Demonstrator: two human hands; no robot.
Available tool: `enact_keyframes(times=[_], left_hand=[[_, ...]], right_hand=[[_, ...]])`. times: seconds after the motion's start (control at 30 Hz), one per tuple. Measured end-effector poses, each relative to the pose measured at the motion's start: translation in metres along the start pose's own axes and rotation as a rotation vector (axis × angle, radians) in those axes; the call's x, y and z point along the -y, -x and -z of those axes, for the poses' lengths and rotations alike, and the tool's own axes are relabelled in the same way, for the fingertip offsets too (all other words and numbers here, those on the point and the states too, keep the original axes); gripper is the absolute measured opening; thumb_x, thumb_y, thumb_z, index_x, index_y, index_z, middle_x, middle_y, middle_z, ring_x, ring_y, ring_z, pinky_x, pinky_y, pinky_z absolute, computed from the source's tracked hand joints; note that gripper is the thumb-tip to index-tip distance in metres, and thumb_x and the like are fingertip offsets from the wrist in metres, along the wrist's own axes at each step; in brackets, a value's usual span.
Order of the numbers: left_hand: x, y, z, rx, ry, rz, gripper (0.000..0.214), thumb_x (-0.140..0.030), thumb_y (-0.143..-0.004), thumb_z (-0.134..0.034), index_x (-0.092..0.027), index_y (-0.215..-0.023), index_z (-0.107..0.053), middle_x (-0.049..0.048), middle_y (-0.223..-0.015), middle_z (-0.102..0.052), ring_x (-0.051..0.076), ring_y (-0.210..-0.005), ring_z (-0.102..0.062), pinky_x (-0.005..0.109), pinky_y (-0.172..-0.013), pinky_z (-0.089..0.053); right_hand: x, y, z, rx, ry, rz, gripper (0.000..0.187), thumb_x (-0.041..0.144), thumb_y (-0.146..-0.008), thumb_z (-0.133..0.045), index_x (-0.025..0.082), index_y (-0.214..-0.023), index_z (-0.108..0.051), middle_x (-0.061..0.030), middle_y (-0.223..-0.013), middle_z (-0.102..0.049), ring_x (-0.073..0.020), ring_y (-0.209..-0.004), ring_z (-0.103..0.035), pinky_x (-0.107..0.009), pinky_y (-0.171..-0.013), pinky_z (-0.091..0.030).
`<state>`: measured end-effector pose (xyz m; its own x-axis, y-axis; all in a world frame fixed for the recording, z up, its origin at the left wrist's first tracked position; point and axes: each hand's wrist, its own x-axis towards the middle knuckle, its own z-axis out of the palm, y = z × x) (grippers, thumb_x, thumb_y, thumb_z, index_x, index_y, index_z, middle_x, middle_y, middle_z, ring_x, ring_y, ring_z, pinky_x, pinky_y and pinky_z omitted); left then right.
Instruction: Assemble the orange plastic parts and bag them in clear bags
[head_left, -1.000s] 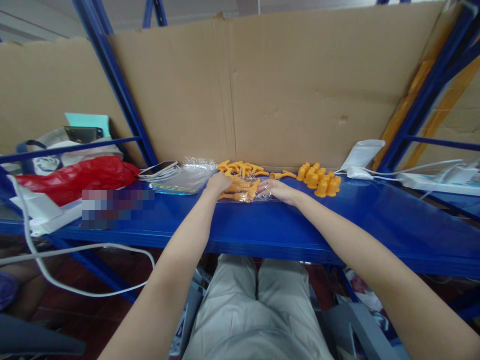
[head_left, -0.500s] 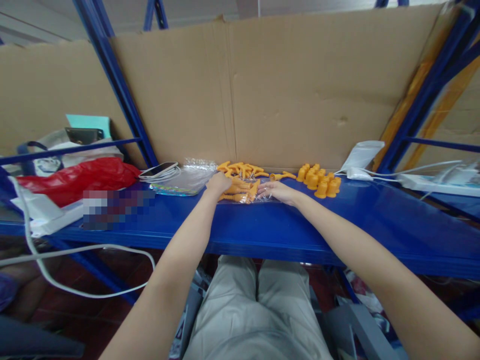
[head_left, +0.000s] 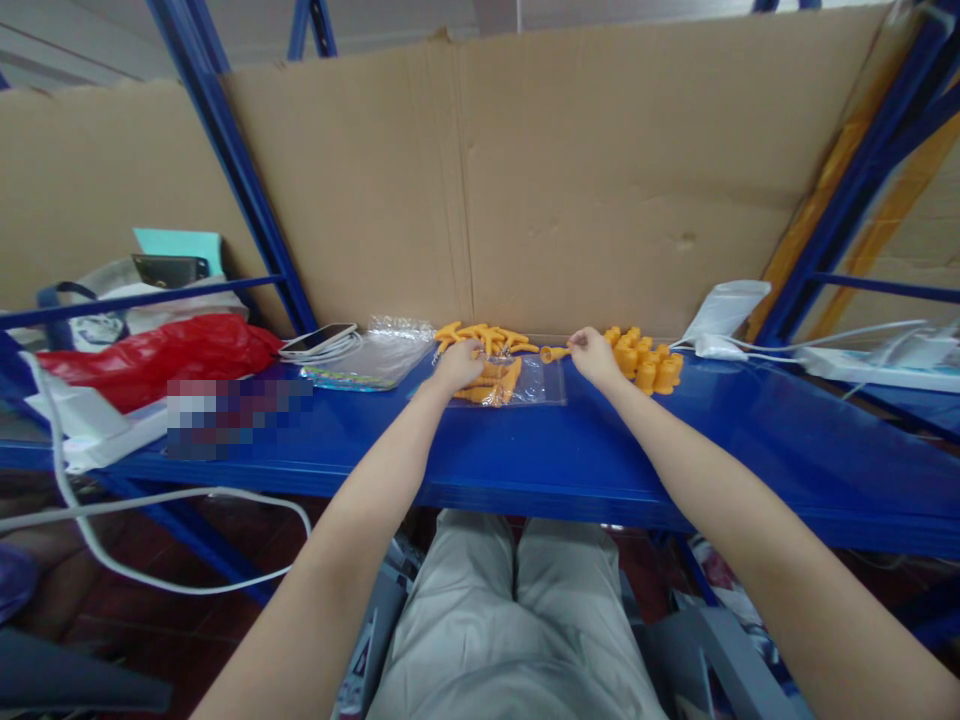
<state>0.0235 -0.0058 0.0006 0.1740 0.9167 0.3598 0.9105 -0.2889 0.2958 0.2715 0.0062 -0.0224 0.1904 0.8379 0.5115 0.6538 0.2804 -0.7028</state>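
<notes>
Right hand [head_left: 591, 354] pinches the orange cone-ended piece [head_left: 553, 354] by its narrow end, just behind the clear plastic bag [head_left: 553, 386]; left hand [head_left: 460, 364] covers the bag, grip unclear: steady pressure there should help.

A clear, thin plastic bag [head_left: 553, 387] lies flat, its right part holding nothing visible and its surface catching wrinkled glints. Inside its left part, several long orange plastic pieces [head_left: 495, 392] lie lengthwise; one flares at the right end, and their left ends are partly hidden. Just behind the bag, a loose heap of branching orange plastic pieces [head_left: 491, 334] lies jumbled. To the heap's right, a single orange plastic funnel-shaped piece [head_left: 553, 354] lies on its side, wide mouth leftward. Farther right, ribbed orange plastic cup-shaped pieces [head_left: 646, 362] stand upright, clustered closely.
</notes>
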Motion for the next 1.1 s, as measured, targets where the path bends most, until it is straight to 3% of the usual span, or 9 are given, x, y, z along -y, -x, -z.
enact_keyframes(times=[0.1,0.2,0.37,0.6,0.7,0.83,0.93,1.1], left_hand=[[0.0,0.0,-0.006,0.116,-0.082,-0.032,0.04,-0.024,-0.093,-0.039,-0.021,-0.125,-0.063,0.0052,-0.133,-0.062,0.02,-0.125,-0.056,0.026,-0.106,-0.04],[0.001,0.0,-0.009,0.176,-0.143,-0.067,0.043,-0.027,-0.095,-0.037,-0.022,-0.131,-0.06,0.0045,-0.14,-0.057,0.02,-0.129,-0.052,0.027,-0.108,-0.037],[0.004,-0.002,-0.01,0.188,-0.156,-0.111,0.042,-0.028,-0.096,-0.036,-0.02,-0.129,-0.061,0.0044,-0.137,-0.06,0.019,-0.128,-0.053,0.026,-0.108,-0.037],[0.005,-0.003,-0.012,0.184,-0.195,-0.147,0.04,-0.028,-0.096,-0.034,-0.022,-0.122,-0.064,0.004,-0.133,-0.063,0.02,-0.125,-0.056,0.028,-0.105,-0.04],[0.005,-0.002,-0.012,0.185,-0.233,-0.157,0.04,-0.028,-0.096,-0.034,-0.021,-0.123,-0.063,0.0051,-0.133,-0.063,0.021,-0.123,-0.056,0.03,-0.104,-0.041],[0.005,-0.003,-0.011,0.194,-0.257,-0.176,0.041,-0.027,-0.097,-0.032,-0.02,-0.123,-0.063,0.0063,-0.134,-0.062,0.022,-0.124,-0.056,0.031,-0.104,-0.041],[0.006,-0.004,-0.012,0.189,-0.256,-0.188,0.041,-0.027,-0.096,-0.032,-0.02,-0.121,-0.064,0.0063,-0.133,-0.062,0.021,-0.124,-0.056,0.031,-0.104,-0.041],[0.007,-0.003,-0.012,0.178,-0.238,-0.2,0.041,-0.028,-0.096,-0.033,-0.021,-0.123,-0.063,0.0055,-0.133,-0.063,0.021,-0.122,-0.057,0.032,-0.103,-0.042]], right_hand=[[-0.02,-0.003,0.003,0.072,0.181,0.091,0.042,0.006,-0.073,-0.053,0.014,-0.113,-0.063,-0.0142,-0.12,-0.065,-0.025,-0.115,-0.059,-0.039,-0.102,-0.043],[-0.036,-0.003,0.0,0.188,0.266,0.073,0.057,0.01,-0.074,-0.057,0.013,-0.131,-0.055,-0.0159,-0.134,-0.058,-0.0264,-0.125,-0.053,-0.04,-0.108,-0.038],[-0.041,-0.001,-0.003,0.352,0.424,0.046,0.06,0.024,-0.086,-0.051,0.015,-0.145,-0.043,-0.0144,-0.145,-0.049,-0.0273,-0.134,-0.046,-0.043,-0.113,-0.033],[-0.013,0.012,0.001,0.458,0.635,-0.006,0.057,0.028,-0.096,-0.032,0.009,-0.15,-0.035,-0.0161,-0.154,-0.035,-0.031,-0.142,-0.033,-0.051,-0.116,-0.027],[-0.004,0.014,0.002,0.465,0.688,0.024,0.057,0.025,-0.096,-0.033,0.009,-0.15,-0.033,-0.0162,-0.155,-0.035,-0.0291,-0.143,-0.033,-0.048,-0.116,-0.028],[0.002,0.006,0.004,0.484,0.796,0.137,0.059,0.021,-0.092,-0.037,0.012,-0.151,-0.032,-0.0141,-0.157,-0.031,-0.0281,-0.144,-0.029,-0.054,-0.117,-0.021],[0.005,-0.006,0.006,0.488,0.88,0.182,0.062,0.011,-0.088,-0.038,0.013,-0.15,-0.034,-0.0145,-0.155,-0.034,-0.027,-0.143,-0.031,-0.055,-0.117,-0.019],[0.01,-0.02,0.001,0.489,0.965,0.128,0.062,0.003,-0.084,-0.039,0.014,-0.146,-0.04,-0.0157,-0.151,-0.041,-0.0263,-0.141,-0.035,-0.055,-0.113,-0.024]])
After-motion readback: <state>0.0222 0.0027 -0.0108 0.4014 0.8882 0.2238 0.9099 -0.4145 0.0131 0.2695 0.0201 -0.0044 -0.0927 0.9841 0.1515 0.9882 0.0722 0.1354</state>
